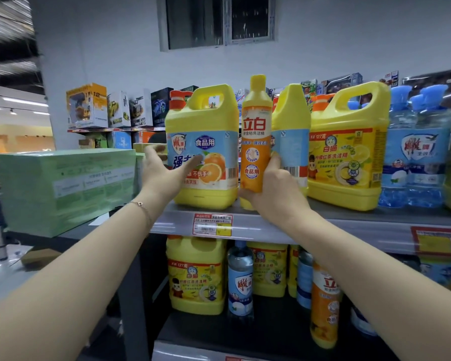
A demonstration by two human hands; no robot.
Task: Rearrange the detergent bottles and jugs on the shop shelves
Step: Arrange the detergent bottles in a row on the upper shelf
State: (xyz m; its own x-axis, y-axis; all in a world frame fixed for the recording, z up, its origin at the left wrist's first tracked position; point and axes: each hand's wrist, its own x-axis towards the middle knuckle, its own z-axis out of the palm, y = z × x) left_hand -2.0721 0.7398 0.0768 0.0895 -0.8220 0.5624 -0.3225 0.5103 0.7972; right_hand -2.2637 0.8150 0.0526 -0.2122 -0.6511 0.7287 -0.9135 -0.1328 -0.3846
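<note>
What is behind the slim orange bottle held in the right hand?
Behind the slim orange bottle, held by the right hand, a yellow jug stands turned narrow side out. The bottle covers the jug's left part and most of its label; anything deeper on the shelf is hidden.

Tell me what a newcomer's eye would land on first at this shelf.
First the tall orange bottle, upright at the front edge of the upper shelf, gripped low down by the right hand. Next the yellow jug just left of it, with the open left hand at its side. Blue bottles crowd the shelf's right end.
</note>
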